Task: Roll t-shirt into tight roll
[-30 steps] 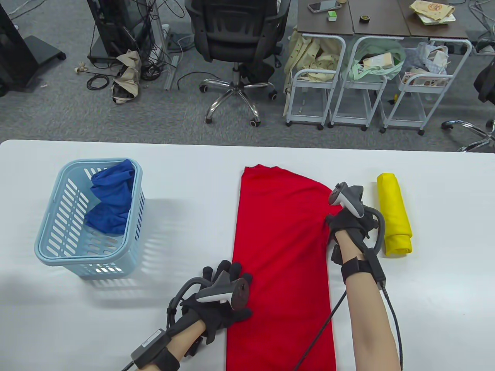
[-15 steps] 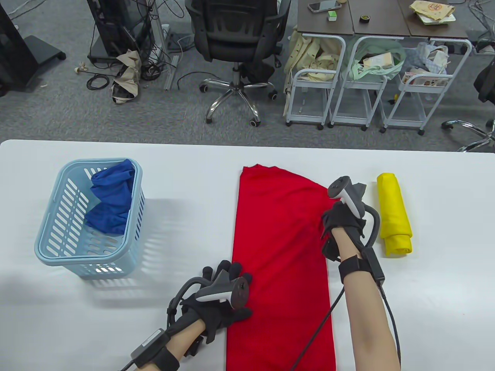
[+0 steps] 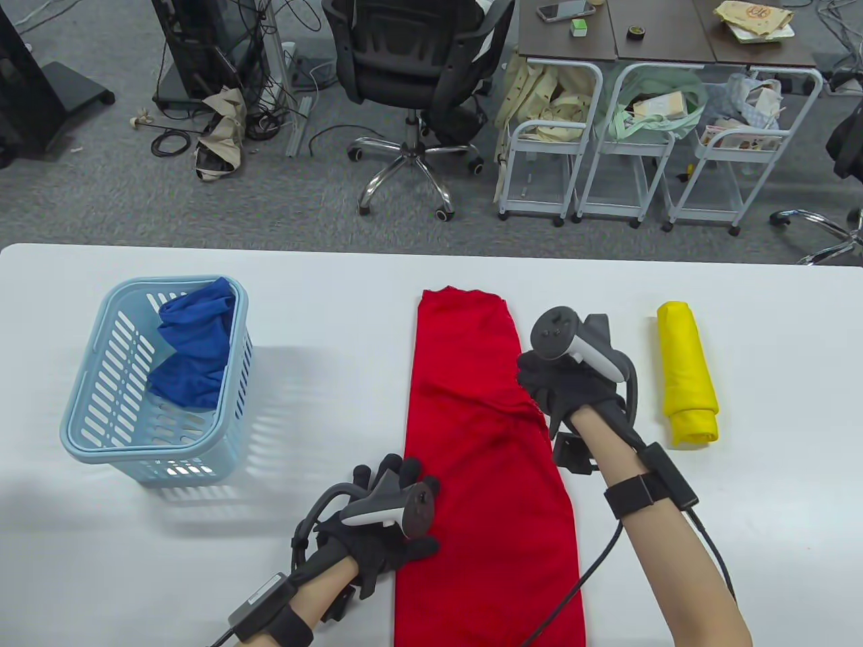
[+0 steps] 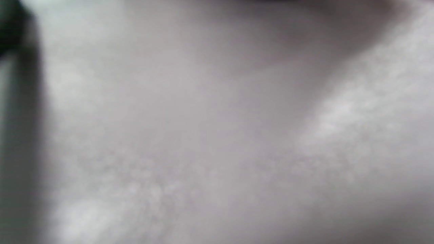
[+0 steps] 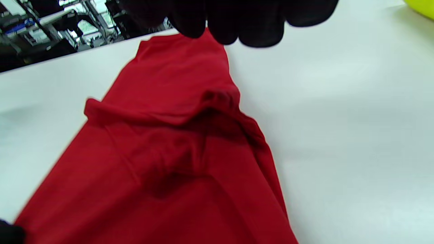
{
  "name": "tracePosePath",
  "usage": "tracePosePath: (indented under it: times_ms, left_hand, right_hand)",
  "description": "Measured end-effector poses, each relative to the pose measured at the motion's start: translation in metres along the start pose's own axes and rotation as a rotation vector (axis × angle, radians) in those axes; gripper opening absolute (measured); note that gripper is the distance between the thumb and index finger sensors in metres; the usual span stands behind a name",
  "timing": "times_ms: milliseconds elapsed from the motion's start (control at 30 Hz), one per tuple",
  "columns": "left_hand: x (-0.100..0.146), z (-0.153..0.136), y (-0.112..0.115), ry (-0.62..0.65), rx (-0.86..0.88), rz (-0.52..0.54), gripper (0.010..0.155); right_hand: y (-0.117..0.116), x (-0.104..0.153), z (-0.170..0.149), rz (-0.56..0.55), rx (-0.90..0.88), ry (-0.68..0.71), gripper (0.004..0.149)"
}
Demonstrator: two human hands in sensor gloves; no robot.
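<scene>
A red t-shirt [image 3: 485, 485] lies folded into a long strip on the white table [image 3: 323, 404], running from the far side to the near edge. My right hand [image 3: 536, 387] pinches the shirt's upper right edge and holds that flap over the strip's middle. In the right wrist view its gloved fingers [image 5: 237, 23] curl onto the red t-shirt [image 5: 176, 149], which bunches in a ridge below them. My left hand [image 3: 401, 495] lies with spread fingers on the shirt's lower left edge. The left wrist view shows only a grey blur.
A rolled yellow garment [image 3: 686, 374] lies just right of my right hand. A light blue basket [image 3: 87, 418] with a blue cloth [image 3: 192, 350] in it stands at the table's left. An office chair and trolleys stand on the floor beyond the far edge.
My right hand has moved left with the shirt's right edge, narrowing the upper part of the strip. The left hand has stayed in place.
</scene>
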State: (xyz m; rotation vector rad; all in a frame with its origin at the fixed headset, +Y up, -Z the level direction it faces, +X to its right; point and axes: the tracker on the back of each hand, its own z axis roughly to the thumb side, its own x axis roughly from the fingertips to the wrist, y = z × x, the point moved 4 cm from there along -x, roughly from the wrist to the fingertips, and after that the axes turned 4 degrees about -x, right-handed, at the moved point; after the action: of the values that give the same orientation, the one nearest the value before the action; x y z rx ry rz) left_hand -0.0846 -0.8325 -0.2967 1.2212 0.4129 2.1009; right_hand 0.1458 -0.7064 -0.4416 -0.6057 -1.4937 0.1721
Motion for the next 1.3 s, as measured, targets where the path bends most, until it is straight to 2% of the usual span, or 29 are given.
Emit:
tracePosePath:
  times_ms: [100,167,233,300,400,467,533,633,700,767,900,1033,1100,1200,1300]
  left_hand:
    - [0.0,0.0,0.0,0.0,0.0,0.001,0.082]
    - [0.0,0.0,0.0,0.0,0.0,0.001,0.082]
    - [0.0,0.0,0.0,0.0,0.0,0.001,0.082]
    - [0.0,0.0,0.0,0.001,0.002,0.002,0.081]
    - [0.0,0.0,0.0,0.001,0.003,0.002,0.082]
    - [0.0,-0.001,-0.001,-0.002,0.003,0.004,0.081]
    - [0.0,-0.002,-0.002,-0.011,-0.004,0.011,0.081]
    - [0.001,-0.006,-0.004,-0.031,-0.009,0.029,0.081]
    - [0.003,-0.013,-0.01,-0.092,-0.042,0.077,0.08]
    - [0.006,-0.02,-0.013,-0.144,-0.058,0.109,0.079]
    - [0.005,-0.032,-0.014,-0.179,-0.012,0.13,0.073]
    - [0.007,-0.036,-0.014,-0.186,0.001,0.137,0.074]
    - [0.011,-0.035,-0.016,-0.197,-0.024,0.139,0.076]
    - [0.018,-0.03,-0.019,-0.189,-0.021,0.161,0.077]
    - [0.024,-0.02,-0.019,-0.13,-0.003,0.165,0.078]
  right_hand:
    - [-0.035,-0.006,0.004,0.13,0.062,0.038,0.062]
    - [-0.069,-0.012,0.005,0.273,0.218,0.048,0.063]
    - [-0.083,-0.013,0.005,0.337,0.33,0.047,0.067]
    - [-0.075,-0.011,0.009,0.293,0.317,0.063,0.066]
    - [-0.057,-0.007,0.01,0.258,0.165,0.067,0.066]
    - [-0.05,-0.003,0.013,0.203,0.146,0.069,0.069]
    - [-0.054,0.004,0.017,0.189,0.195,0.068,0.072]
    - [-0.075,0.005,0.022,0.236,0.273,0.08,0.074]
    - [-0.095,-0.002,0.022,0.293,0.334,0.057,0.075]
    - [-0.101,-0.011,0.022,0.283,0.375,0.031,0.077]
    - [-0.099,-0.033,0.02,0.276,0.369,-0.024,0.074]
    - [-0.093,-0.054,0.026,0.263,0.371,-0.028,0.073]
    - [-0.091,-0.061,0.022,0.297,0.298,-0.025,0.072]
    - [-0.079,-0.052,0.015,0.277,0.15,-0.011,0.074]
    - [-0.072,-0.019,0.013,0.203,0.209,0.025,0.075]
